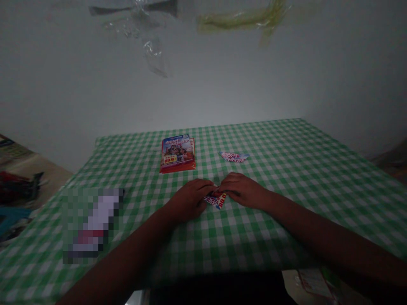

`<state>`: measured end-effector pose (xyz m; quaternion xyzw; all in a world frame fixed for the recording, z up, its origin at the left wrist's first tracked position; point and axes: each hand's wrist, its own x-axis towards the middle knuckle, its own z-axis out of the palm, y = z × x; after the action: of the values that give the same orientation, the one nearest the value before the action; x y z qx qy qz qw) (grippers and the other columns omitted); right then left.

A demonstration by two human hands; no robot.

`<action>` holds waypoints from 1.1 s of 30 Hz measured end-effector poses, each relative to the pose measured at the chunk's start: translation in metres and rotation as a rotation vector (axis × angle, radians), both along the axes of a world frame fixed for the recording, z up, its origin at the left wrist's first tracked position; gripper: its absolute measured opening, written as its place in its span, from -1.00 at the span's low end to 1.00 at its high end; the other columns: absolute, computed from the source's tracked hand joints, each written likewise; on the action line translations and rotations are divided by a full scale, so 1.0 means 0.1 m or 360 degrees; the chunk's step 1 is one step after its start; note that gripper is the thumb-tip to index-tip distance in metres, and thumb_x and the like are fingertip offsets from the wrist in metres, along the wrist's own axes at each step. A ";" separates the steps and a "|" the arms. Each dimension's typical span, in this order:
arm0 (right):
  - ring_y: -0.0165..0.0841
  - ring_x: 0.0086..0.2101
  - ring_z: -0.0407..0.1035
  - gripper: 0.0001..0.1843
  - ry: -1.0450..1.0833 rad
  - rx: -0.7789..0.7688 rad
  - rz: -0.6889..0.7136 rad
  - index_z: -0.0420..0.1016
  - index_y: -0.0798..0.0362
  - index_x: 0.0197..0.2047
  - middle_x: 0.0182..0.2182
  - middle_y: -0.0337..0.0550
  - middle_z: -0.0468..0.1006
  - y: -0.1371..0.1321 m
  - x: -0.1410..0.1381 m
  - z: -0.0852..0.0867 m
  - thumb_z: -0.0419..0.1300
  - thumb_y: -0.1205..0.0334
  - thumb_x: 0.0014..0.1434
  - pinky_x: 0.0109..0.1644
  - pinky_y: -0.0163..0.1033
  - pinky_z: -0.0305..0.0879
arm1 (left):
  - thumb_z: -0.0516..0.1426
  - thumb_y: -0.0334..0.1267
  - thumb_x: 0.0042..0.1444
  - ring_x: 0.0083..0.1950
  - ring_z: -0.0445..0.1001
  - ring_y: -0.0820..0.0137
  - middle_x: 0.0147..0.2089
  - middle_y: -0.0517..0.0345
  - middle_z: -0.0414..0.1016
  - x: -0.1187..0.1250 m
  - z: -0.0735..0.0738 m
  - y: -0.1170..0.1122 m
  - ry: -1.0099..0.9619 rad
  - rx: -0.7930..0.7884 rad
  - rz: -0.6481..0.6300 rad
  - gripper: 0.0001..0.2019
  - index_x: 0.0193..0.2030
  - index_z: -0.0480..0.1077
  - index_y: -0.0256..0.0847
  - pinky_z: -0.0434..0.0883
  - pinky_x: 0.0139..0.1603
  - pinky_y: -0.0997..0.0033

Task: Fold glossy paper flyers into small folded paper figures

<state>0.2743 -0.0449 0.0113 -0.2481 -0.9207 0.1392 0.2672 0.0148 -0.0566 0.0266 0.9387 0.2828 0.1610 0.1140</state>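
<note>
Pinching one folded printed paper (215,200) between your two hands, you hold it low over the middle of the bench (321,178), which is covered in green-and-white gingham cloth. The paper shows red, white and blue print. Your left hand (189,200) and right hand (243,189) are both narrow and curled, their fingers meeting at its upper edge, and the paper's lower part shows beneath them.

Just beyond your hands lie two more printed items: one stack of printed leaflets (177,153) with a yellow price tag on the cover, its sheets uncountable from here, and one paper strip (234,156) further right, well apart from it. Toward your left sits one pixelated object (92,224), too blurred to identify. Beyond the bench stands a pale wall (203,84).
</note>
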 end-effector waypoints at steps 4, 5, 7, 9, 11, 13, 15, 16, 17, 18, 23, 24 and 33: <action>-0.29 -0.07 0.38 -0.66 -0.0099 0.0000 0.0082 0.51 -0.04 0.03 -0.11 -0.16 0.59 -0.01 0.01 0.04 0.08 0.44 0.27 0.07 -0.08 0.29 | 0.08 -0.51 0.05 0.24 0.32 0.19 0.24 0.02 0.36 -0.01 0.00 -0.01 0.0102 0.0048 -0.0044 -0.45 0.21 0.31 -0.14 0.30 0.27 0.07; -0.28 -0.06 0.38 -0.66 -0.0121 0.0003 0.0079 0.52 -0.05 0.03 -0.10 -0.17 0.59 -0.03 0.01 0.06 0.10 0.43 0.26 0.09 -0.06 0.28 | 0.08 -0.50 0.05 0.25 0.31 0.18 0.25 0.03 0.36 -0.01 0.01 -0.01 0.0139 0.0053 -0.0043 -0.46 0.20 0.32 -0.12 0.30 0.27 0.06; -0.25 -0.03 0.38 -0.68 -0.0144 -0.0001 0.0061 0.53 -0.05 0.02 -0.07 -0.16 0.58 -0.06 0.01 0.11 0.15 0.39 0.22 0.11 -0.04 0.26 | 0.09 -0.49 0.04 0.26 0.30 0.16 0.27 0.05 0.34 -0.01 0.01 -0.03 0.0206 0.0058 -0.0038 -0.45 0.21 0.33 -0.09 0.29 0.27 0.04; -0.23 -0.02 0.37 -0.69 -0.0134 -0.0030 0.0052 0.53 -0.04 0.00 -0.05 -0.13 0.56 -0.10 0.00 0.15 0.22 0.33 0.18 0.11 -0.03 0.27 | 0.10 -0.49 0.03 0.27 0.28 0.15 0.28 0.06 0.32 0.00 0.03 -0.05 0.0235 0.0062 -0.0024 -0.43 0.22 0.33 -0.06 0.28 0.28 0.03; -0.22 -0.03 0.38 -0.71 -0.0114 -0.0083 0.0029 0.54 -0.01 -0.02 -0.05 -0.10 0.55 -0.14 -0.01 0.18 0.26 0.26 0.16 0.10 -0.04 0.28 | 0.11 -0.49 0.03 0.27 0.28 0.14 0.28 0.05 0.31 0.01 0.05 -0.07 0.0231 0.0052 -0.0014 -0.41 0.24 0.31 -0.05 0.27 0.28 0.03; -0.21 -0.04 0.37 -0.71 -0.0108 -0.0135 -0.0014 0.53 0.01 -0.02 -0.06 -0.07 0.54 -0.16 -0.02 0.19 0.28 0.18 0.18 0.09 -0.04 0.29 | 0.12 -0.44 0.07 0.26 0.29 0.14 0.26 0.04 0.32 0.02 0.07 -0.08 0.0210 0.0031 -0.0010 -0.43 0.25 0.30 -0.04 0.27 0.27 0.02; -0.19 -0.03 0.35 -0.69 -0.0119 -0.0168 -0.0074 0.51 0.03 -0.01 -0.06 -0.03 0.51 -0.16 -0.03 0.18 0.29 0.13 0.19 0.08 -0.03 0.30 | 0.14 -0.34 0.14 0.24 0.29 0.13 0.24 0.04 0.33 0.02 0.09 -0.09 0.0184 0.0013 -0.0011 -0.49 0.25 0.31 -0.02 0.27 0.26 0.01; -0.18 -0.03 0.35 -0.67 -0.0124 -0.0179 -0.0106 0.50 0.04 0.00 -0.06 -0.02 0.50 -0.16 -0.03 0.16 0.31 0.12 0.18 0.08 -0.03 0.30 | 0.15 -0.28 0.17 0.24 0.29 0.12 0.23 0.03 0.34 0.03 0.09 -0.09 0.0169 0.0011 -0.0005 -0.53 0.24 0.32 -0.02 0.26 0.26 0.00; -0.17 -0.03 0.34 -0.64 -0.0125 -0.0187 -0.0134 0.49 0.04 0.00 -0.06 -0.01 0.48 -0.15 -0.03 0.15 0.32 0.11 0.16 0.08 -0.03 0.30 | 0.16 -0.23 0.19 0.25 0.28 0.11 0.23 0.02 0.34 0.03 0.09 -0.09 0.0152 0.0011 0.0007 -0.57 0.22 0.34 -0.02 0.26 0.26 -0.01; -0.16 -0.03 0.33 -0.61 -0.0122 -0.0192 -0.0161 0.47 0.04 0.01 -0.07 -0.01 0.47 -0.15 -0.03 0.13 0.34 0.10 0.14 0.07 -0.03 0.29 | 0.16 -0.19 0.20 0.26 0.27 0.10 0.25 0.01 0.33 0.03 0.09 -0.09 0.0132 0.0014 0.0019 -0.59 0.20 0.35 -0.03 0.24 0.27 -0.02; -0.14 -0.05 0.31 -0.59 -0.0128 -0.0182 -0.0261 0.44 0.01 -0.02 -0.10 -0.04 0.46 -0.12 -0.06 0.06 0.37 0.06 0.11 0.08 0.01 0.26 | 0.19 -0.17 0.19 0.31 0.26 0.11 0.31 -0.04 0.29 0.07 0.01 -0.07 -0.0061 -0.0052 -0.0051 -0.56 0.21 0.30 -0.10 0.25 0.30 -0.03; -0.13 -0.05 0.31 -0.59 -0.0142 -0.0176 -0.0284 0.43 0.02 -0.02 -0.10 -0.03 0.45 -0.12 -0.07 0.05 0.36 0.05 0.11 0.08 0.02 0.26 | 0.19 -0.17 0.19 0.30 0.28 0.12 0.30 -0.05 0.30 0.08 -0.02 -0.06 -0.0113 -0.0077 -0.0065 -0.54 0.23 0.27 -0.10 0.27 0.29 -0.02; -0.12 -0.08 0.28 -0.58 -0.0187 -0.0178 -0.0327 0.41 0.07 -0.04 -0.12 0.00 0.44 -0.12 -0.09 0.02 0.34 0.04 0.12 0.05 0.01 0.26 | 0.18 -0.15 0.25 0.29 0.30 0.12 0.27 -0.05 0.34 0.12 -0.16 -0.02 -0.0118 -0.0094 -0.0101 -0.61 0.21 0.36 -0.08 0.31 0.28 -0.02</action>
<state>0.2649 -0.0572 0.0134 -0.3634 -0.8953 0.1476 0.2113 0.0269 -0.0590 0.0106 0.9368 0.2531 0.1834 0.1570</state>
